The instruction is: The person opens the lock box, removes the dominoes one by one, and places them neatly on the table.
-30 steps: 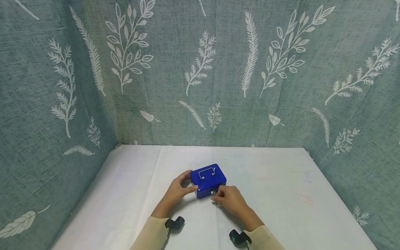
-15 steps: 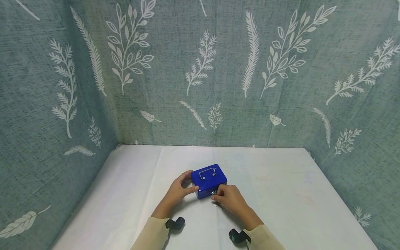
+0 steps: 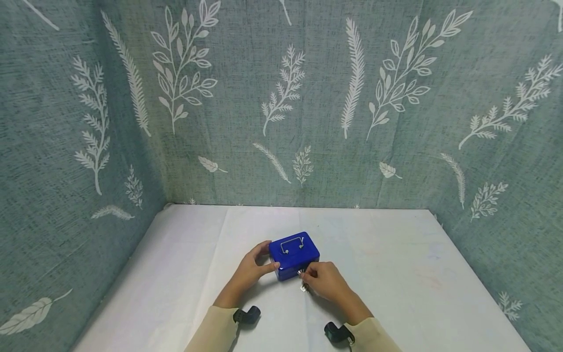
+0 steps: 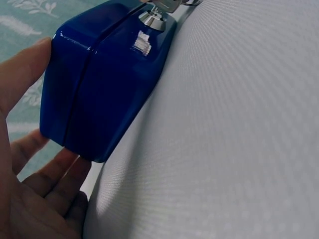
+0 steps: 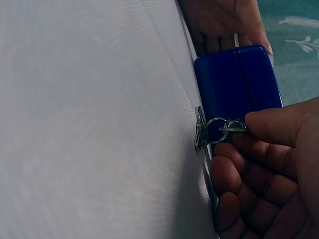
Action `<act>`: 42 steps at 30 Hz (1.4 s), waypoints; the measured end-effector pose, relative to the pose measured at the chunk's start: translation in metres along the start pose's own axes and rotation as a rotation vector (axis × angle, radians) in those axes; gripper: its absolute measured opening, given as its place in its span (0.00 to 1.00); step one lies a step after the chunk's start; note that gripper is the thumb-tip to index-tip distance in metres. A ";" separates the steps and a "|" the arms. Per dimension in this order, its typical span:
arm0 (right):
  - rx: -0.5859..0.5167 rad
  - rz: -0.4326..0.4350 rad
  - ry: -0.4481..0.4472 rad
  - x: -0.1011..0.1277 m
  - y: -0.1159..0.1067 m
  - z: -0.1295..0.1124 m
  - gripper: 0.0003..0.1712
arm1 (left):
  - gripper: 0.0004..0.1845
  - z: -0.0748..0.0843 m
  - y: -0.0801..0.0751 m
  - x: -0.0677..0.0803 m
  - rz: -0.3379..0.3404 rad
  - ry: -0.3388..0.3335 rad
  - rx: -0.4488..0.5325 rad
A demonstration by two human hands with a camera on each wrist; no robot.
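Observation:
A small blue metal cash box (image 3: 288,266) stands closed on the white-covered table, its wire handle (image 3: 291,240) on the lid. My left hand (image 3: 248,270) grips its left end, thumb at the front corner and fingers round the far side. At the front is a silver lock (image 4: 152,21). My right hand (image 3: 327,282) pinches the bow of a key (image 5: 234,130) between thumb and forefinger, right at this lock. From the key hangs a ring (image 5: 216,130) with another metal piece (image 5: 200,130), close over the cloth. Fingers hide part of the box front.
White cloth (image 3: 374,254) covers the table around the box. A green leaf-patterned curtain (image 3: 316,107) stands behind it and along both sides. Dark wrist cameras (image 3: 248,315) sit at both beige sleeves (image 3: 214,330).
My right thumb and forefinger have shifted slightly at the key, and the hanging ring has swung a little. My left hand and the cash box stay put.

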State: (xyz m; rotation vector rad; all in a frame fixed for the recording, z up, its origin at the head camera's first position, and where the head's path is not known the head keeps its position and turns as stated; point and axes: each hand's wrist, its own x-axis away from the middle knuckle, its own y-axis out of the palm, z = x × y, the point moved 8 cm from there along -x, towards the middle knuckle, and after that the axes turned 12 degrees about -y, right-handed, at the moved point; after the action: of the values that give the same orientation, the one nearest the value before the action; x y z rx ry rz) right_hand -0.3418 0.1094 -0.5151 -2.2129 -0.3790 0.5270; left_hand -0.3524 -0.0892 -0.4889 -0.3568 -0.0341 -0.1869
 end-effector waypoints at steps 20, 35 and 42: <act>0.018 -0.036 0.028 -0.002 0.003 0.003 0.13 | 0.42 -0.040 0.004 -0.026 0.025 -0.007 -0.001; 0.048 -0.052 0.052 -0.003 0.002 0.003 0.13 | 0.40 -0.015 0.002 -0.010 0.007 -0.011 0.006; 0.057 -0.051 0.038 -0.005 0.002 0.002 0.14 | 0.42 -0.034 0.002 -0.022 0.028 -0.004 -0.006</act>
State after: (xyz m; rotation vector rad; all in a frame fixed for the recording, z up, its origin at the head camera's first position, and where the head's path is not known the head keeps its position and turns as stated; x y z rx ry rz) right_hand -0.3470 0.1076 -0.5165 -2.1490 -0.3952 0.4624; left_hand -0.3738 -0.0949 -0.5232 -0.3636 -0.0324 -0.1581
